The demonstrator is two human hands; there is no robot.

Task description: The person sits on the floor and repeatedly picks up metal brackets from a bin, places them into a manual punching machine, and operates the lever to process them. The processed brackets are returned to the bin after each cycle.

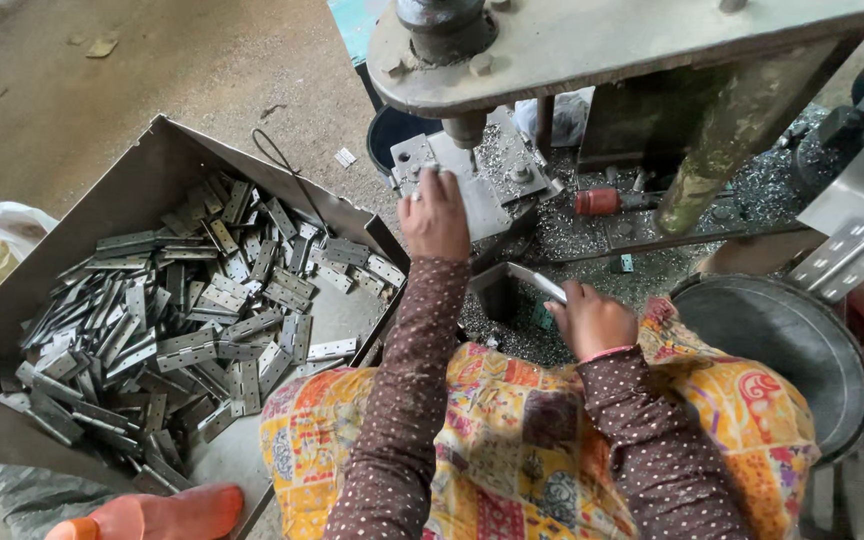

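Where left hand meets plate (tight).

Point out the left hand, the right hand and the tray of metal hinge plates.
left hand (pixel 435 215), head view, back of the hand at the press bed.
right hand (pixel 592 320), head view, knuckles.
tray of metal hinge plates (pixel 147 175), head view, bare side wall.

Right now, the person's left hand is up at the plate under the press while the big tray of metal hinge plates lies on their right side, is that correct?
Not quite: the tray of metal hinge plates lies on the person's left side, not the right, as the head view shows. The rest holds: the left hand is up at the plate under the press.
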